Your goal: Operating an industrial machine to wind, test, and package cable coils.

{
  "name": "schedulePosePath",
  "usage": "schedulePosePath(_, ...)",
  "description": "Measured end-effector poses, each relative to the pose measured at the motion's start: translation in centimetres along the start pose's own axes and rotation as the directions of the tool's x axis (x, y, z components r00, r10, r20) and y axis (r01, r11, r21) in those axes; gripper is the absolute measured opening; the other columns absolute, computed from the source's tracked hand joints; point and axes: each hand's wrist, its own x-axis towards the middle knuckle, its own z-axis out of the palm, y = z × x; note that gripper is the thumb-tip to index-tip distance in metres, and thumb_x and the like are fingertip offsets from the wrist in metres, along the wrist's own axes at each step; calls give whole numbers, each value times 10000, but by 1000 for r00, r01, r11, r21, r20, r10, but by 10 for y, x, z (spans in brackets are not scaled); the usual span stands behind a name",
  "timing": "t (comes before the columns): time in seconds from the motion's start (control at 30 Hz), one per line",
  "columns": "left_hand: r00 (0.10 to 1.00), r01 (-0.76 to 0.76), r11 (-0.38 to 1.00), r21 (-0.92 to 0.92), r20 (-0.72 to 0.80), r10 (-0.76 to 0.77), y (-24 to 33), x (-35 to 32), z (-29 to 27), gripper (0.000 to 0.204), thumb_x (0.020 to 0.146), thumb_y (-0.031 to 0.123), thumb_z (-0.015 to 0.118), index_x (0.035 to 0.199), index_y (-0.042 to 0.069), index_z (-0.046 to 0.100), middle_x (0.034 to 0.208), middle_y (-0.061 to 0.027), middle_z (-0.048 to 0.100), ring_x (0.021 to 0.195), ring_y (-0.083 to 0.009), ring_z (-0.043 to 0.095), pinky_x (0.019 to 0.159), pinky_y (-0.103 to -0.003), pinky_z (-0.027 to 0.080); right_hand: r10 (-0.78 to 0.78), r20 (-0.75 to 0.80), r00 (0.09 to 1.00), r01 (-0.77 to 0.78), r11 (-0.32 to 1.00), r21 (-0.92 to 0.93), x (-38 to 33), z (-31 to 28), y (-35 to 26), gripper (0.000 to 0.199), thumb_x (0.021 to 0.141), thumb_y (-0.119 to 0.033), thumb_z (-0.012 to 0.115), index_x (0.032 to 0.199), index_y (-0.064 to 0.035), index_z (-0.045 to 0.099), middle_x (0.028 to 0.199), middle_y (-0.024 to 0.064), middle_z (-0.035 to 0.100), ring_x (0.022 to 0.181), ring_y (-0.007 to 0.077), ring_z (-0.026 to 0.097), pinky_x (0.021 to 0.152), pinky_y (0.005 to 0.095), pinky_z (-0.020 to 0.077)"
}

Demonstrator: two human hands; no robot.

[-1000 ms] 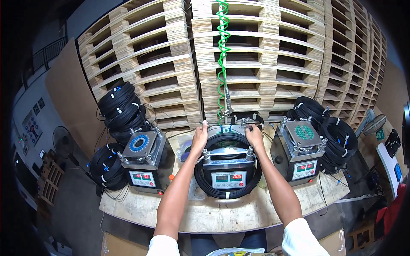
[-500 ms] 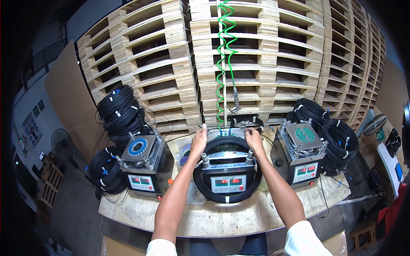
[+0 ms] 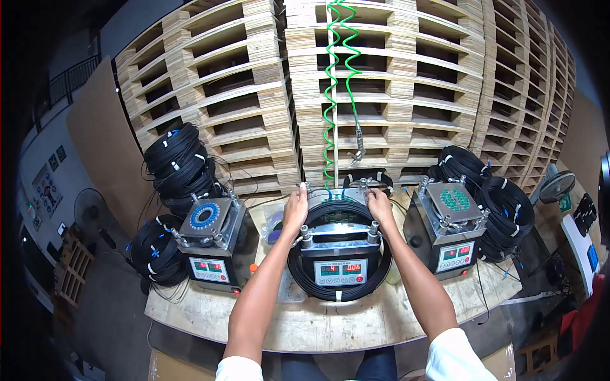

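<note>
In front of me stands the middle polishing machine (image 3: 340, 252), a black box with a lit red and green display. A coil of black cable (image 3: 338, 296) hangs around it. My left hand (image 3: 296, 209) is closed at its far left corner, thumb up beside a metal post. At the far right corner, my right hand (image 3: 379, 206) has its fingers curled in just below a metal knob (image 3: 364, 183). What the fingers of both hands grip is hidden. Between the hands, blue and green connectors (image 3: 337, 197) sit at the plate's far side, partly covered by the coil.
A similar machine (image 3: 210, 270) with a blue connector ring stands left; another (image 3: 454, 251), with green connectors, stands right. Black cable coils (image 3: 175, 152) pile beside both. An air gun (image 3: 359, 143) dangles from a green spiral hose before stacked pallets (image 3: 381, 82). An orange cap (image 3: 253, 268) lies near my left forearm.
The hanging air gun has swung a little to the right. The digits on the machines' displays have changed. Both hands stay at the far corners, with hardly any shift.
</note>
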Motion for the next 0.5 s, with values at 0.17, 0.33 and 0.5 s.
schedulePosePath(0.17, 997, -71, 996, -44, 9, 72, -11, 7, 1, 782, 1001, 651, 304, 1291, -18, 585, 1246, -297, 618, 1237, -450, 545, 1042, -473, 410, -34, 5, 999, 34, 999, 2, -1, 2, -2, 337, 939, -248, 518, 1173, -56, 667, 1052, 259, 695, 1048, 424, 656, 911, 469, 502)
schedulePosePath(0.33, 992, -125, 988, -88, 9, 127, -12, 7, 4, 769, 1003, 642, 316, 1326, -8, 568, 1281, -267, 615, 1258, -440, 535, 1047, -464, 410, 1, -2, 1000, -1, 999, -48, -7, -4, -12, 340, 937, -254, 523, 1170, -55, 670, 1047, 261, 695, 1044, 426, 656, 906, 477, 501)
schedulePosePath(0.5, 999, -37, 994, -98, 3, 38, -26, 16, -1, 760, 999, 642, 331, 1351, -1, 529, 1285, -291, 602, 1243, -436, 548, 1042, -466, 413, 37, -40, 999, -40, 996, -81, -14, -1, -27, 318, 926, -194, 530, 1117, -10, 704, 1020, 234, 714, 995, 358, 690, 877, 403, 512)
